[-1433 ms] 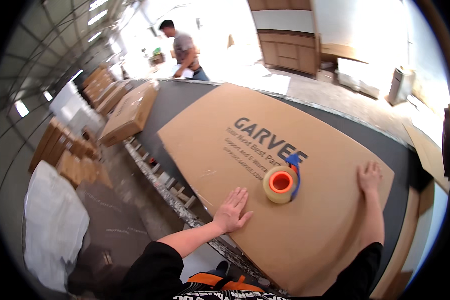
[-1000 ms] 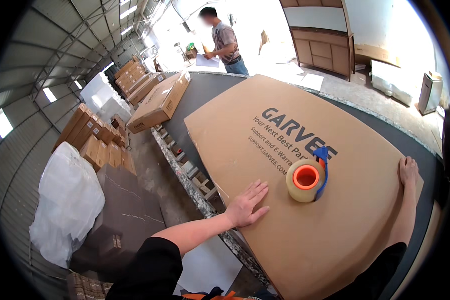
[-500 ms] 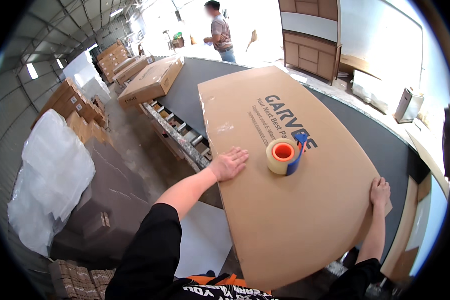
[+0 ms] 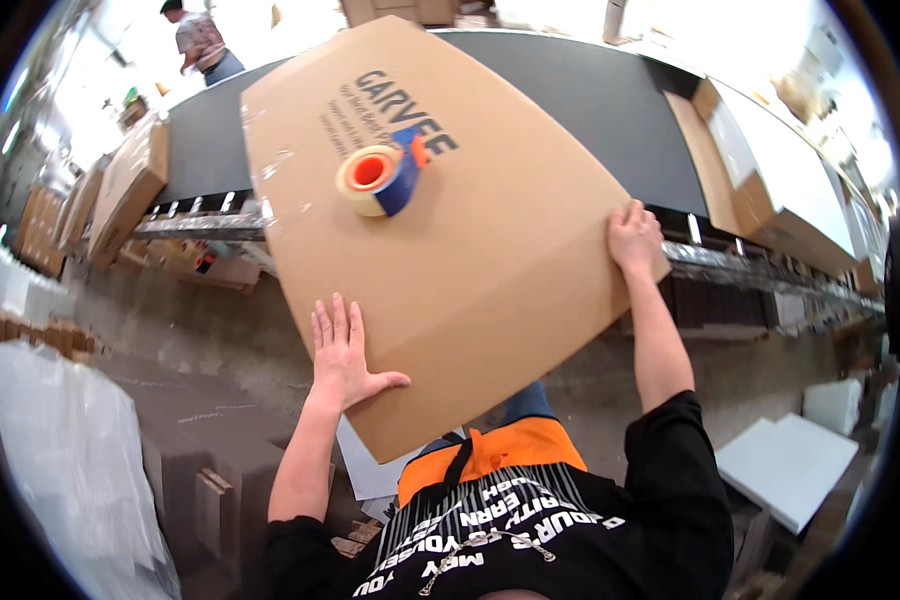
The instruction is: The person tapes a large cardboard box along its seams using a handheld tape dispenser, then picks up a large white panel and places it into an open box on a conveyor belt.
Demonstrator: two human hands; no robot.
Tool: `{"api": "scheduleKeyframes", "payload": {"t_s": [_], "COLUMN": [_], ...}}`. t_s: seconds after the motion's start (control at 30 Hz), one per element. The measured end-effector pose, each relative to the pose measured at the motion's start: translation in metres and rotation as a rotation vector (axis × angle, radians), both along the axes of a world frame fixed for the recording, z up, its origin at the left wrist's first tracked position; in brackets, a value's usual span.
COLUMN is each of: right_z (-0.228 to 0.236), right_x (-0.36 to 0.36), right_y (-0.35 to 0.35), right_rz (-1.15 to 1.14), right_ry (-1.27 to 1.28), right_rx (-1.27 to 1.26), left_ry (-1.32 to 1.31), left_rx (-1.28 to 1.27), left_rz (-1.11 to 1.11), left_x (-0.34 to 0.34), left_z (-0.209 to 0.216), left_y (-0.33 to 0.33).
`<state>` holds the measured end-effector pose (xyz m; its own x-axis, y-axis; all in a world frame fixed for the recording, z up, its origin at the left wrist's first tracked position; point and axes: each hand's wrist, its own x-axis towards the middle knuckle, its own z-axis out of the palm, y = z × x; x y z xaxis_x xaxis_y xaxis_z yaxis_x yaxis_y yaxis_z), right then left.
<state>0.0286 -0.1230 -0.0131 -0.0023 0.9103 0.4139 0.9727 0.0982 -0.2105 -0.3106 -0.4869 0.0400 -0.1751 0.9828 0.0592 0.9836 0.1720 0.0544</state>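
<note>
pressing on a large flat cardboard box, we keep our left hand flat on its near left edge, fingers spread wide. our right hand grips the right edge, fingers curled over it. the box lies on a dark conveyor belt, its near corner hanging over the floor toward us. a tape dispenser with an orange core rests loose on top. the box looks stiff, broad and probably heavy; holding opposite edges seems safest, and tilting could send the dispenser sliding. a co-worker stands far off.
</note>
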Motion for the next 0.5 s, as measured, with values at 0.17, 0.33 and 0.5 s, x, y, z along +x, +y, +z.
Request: {"api": "scheduleKeyframes", "payload": {"t_s": [0.17, 0.33, 0.5], "right_z": [-0.054, -0.067, -0.089], "right_x": [-0.007, -0.047, -0.009], "right_y": [-0.013, -0.023, -0.036], "right_rz": [0.035, 0.267, 0.300], "right_ry": [0.393, 1.186, 0.970], "right_rx": [0.295, 0.244, 0.210], "left_ry": [0.068, 0.257, 0.261], "left_rx": [-0.127, 0.194, 0.190], "left_rz": [0.094, 0.276, 0.332], "left_x": [0.060, 0.081, 0.087], "left_z": [0.012, -0.037, -0.032], "left_y": [0.030, 0.039, 0.044]}}
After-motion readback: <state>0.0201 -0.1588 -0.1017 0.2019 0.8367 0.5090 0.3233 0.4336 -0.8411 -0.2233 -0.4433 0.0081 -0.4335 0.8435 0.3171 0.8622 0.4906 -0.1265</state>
